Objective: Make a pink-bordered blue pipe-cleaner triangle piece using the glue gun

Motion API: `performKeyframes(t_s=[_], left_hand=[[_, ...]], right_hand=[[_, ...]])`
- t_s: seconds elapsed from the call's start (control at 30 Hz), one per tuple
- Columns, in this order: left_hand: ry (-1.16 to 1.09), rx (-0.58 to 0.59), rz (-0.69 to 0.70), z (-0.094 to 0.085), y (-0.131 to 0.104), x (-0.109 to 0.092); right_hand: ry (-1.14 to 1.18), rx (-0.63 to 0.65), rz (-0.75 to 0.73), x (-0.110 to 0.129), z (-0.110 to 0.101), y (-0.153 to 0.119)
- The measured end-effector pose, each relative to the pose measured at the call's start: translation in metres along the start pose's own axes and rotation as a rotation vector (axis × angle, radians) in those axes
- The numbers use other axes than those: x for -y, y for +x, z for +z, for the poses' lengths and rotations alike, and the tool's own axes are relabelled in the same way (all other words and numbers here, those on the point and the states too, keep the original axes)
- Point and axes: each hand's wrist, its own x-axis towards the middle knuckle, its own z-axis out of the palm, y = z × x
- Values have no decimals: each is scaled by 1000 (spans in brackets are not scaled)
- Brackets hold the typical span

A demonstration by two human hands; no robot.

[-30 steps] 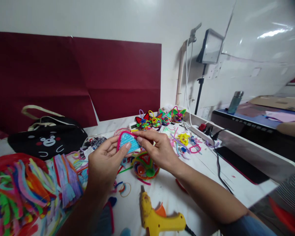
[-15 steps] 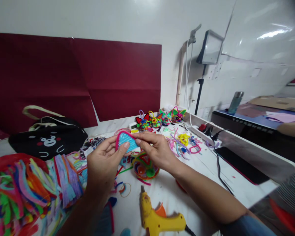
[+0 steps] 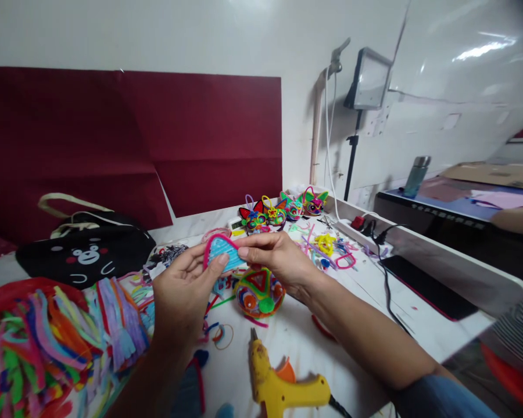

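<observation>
Between my two hands is a blue ear-shaped pipe-cleaner piece (image 3: 224,251) with a pink edge, held above the table. My left hand (image 3: 187,278) pinches its left side, thumb across the blue face. The thumb and fingertips of my right hand (image 3: 279,255) close on its right edge. Just below, a round pipe-cleaner animal head (image 3: 260,293) with orange eyes and a green nose rests on the table, partly behind my right hand. Nearer me lies a yellow hot glue gun (image 3: 283,380), nozzle pointing away. A second blue piece with a pink edge (image 3: 192,389) lies beside my left forearm.
Bundles of coloured pipe cleaners (image 3: 47,354) fill the left front, before a black bag (image 3: 91,252). Finished animal heads (image 3: 294,206) line the back. Scraps (image 3: 326,247), a power strip (image 3: 366,232) and a black phone-like slab (image 3: 427,287) are at right. Another person's arm (image 3: 516,223) shows far right.
My right hand has turned slightly at the right edge of the blue piece, uncovering more of the animal head below. Both hands keep their hold; the view has shifted a little.
</observation>
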Motion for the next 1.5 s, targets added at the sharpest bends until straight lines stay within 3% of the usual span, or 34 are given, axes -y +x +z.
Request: performKeyframes(t_s=[0.7,1.13,1.3,1.5], left_hand=[[11,26,-73,5,4,7],[-49,128,-143,-11,18,7],[104,199,-82,-13,18,4],[272,205,-20,-6,16,-2]], right_hand=[[-99,-51,-48,-15,-2,5],[-169,23,0,-7,-14,10],[-242,87,-8,-3,-22,13],[-312,164,-40,2,-29,13]])
